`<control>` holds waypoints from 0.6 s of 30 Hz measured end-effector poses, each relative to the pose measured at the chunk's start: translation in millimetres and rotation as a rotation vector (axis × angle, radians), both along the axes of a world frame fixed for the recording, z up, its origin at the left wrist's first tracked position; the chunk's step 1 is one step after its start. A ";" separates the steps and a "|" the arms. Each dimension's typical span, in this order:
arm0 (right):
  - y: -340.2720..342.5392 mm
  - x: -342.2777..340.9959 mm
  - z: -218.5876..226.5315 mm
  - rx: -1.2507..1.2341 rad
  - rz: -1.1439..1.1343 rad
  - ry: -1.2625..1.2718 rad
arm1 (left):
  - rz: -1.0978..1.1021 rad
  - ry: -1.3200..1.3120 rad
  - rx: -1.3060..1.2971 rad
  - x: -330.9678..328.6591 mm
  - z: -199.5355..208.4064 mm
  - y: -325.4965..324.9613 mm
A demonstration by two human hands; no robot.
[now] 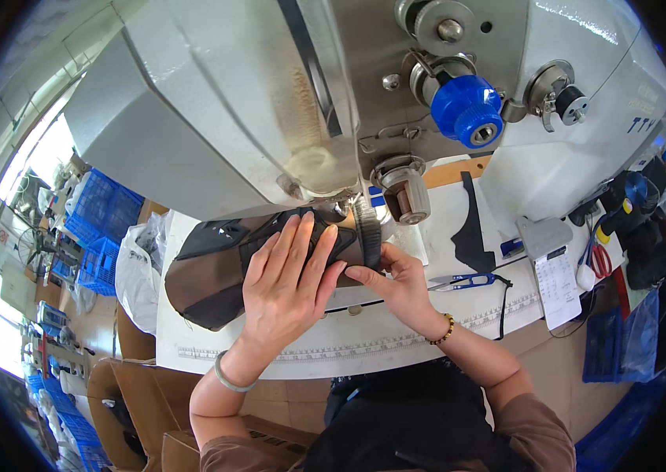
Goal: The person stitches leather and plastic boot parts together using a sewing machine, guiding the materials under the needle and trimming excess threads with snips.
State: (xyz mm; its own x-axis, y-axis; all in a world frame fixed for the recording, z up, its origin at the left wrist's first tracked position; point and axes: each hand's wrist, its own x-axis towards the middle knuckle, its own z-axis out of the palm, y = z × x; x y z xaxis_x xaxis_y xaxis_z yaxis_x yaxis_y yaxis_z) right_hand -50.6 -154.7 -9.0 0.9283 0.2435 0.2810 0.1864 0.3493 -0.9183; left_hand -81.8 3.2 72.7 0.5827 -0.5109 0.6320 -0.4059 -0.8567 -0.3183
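A brown and black shoe upper point(205, 277) lies on the white table under the head of a sewing machine point(226, 126). My left hand point(289, 275) rests flat on it, fingers stretched out and pointing toward the machine's needle area. At the upper's right end, a black ribbed edge point(369, 236) stands up beside the machine's foot. My right hand point(400, 285) pinches the lower part of that edge between thumb and fingers. The needle tip itself is hidden behind the machine head and the material.
Right of my hands lie a black cut piece point(470, 232), blue-handled thread snips point(470, 280), a paper slip point(558, 289) and red-handled scissors point(601, 262). A ruler strip point(293, 354) runs along the table's front. Cardboard boxes point(132, 377) and blue crates point(105, 208) stand at the left.
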 end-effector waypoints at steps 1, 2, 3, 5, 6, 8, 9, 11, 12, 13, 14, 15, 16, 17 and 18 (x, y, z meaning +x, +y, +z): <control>-0.5 0.1 -1.0 0.007 0.018 0.026 | -0.005 0.005 0.004 0.3 0.2 -0.7; -1.9 0.9 -1.6 0.011 0.012 0.032 | 0.002 0.000 0.008 0.2 -0.1 -1.4; -4.1 1.9 -2.1 -0.001 0.039 0.038 | 0.009 -0.005 0.012 0.1 -0.2 -2.2; -3.0 2.5 -8.6 -0.009 0.062 0.051 | 0.007 -0.010 0.022 1.7 0.4 -3.2; 0.9 2.6 -15.6 -0.039 0.058 0.016 | 0.007 -0.020 0.029 1.5 1.3 -3.6; 3.6 -3.2 -20.7 -0.063 0.049 -0.012 | -0.020 -0.002 0.029 2.9 4.8 -2.4; 3.4 -7.1 -16.7 -0.074 0.050 0.059 | -0.038 0.006 0.021 4.5 6.6 -0.7; 2.0 -18.1 -9.5 -0.081 0.048 0.132 | -0.059 0.013 0.030 5.2 17.4 1.0; -0.1 -23.8 -6.0 -0.078 0.024 0.114 | -0.077 0.032 0.044 5.7 24.0 0.0; -1.8 -29.5 -2.3 -0.076 -0.001 0.095 | -0.096 0.051 0.058 6.2 30.5 -1.1; -2.9 -35.9 1.4 -0.074 -0.004 0.093 | -0.103 0.077 0.026 6.6 36.7 -2.2; -3.5 -44.5 5.0 0.035 0.039 0.187 | -0.099 0.076 0.028 6.4 38.3 0.9; -4.7 -51.1 10.0 0.145 0.082 0.281 | -0.126 0.133 -0.070 7.0 38.5 5.8; -11.3 -54.3 18.3 0.147 0.086 0.278 | -0.151 0.189 -0.168 6.9 37.5 8.8; -21.4 -52.0 26.5 0.106 0.115 0.317 | -0.167 0.181 -0.195 8.3 33.8 10.6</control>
State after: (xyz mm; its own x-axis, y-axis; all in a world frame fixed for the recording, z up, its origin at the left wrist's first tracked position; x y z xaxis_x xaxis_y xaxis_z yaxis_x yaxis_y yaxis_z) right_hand -102.6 -176.2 17.4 0.9416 0.3365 0.0125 -0.1483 0.4475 -0.8819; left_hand -73.5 13.8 106.5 0.6132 -0.4887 0.6206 -0.5813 -0.8111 -0.0645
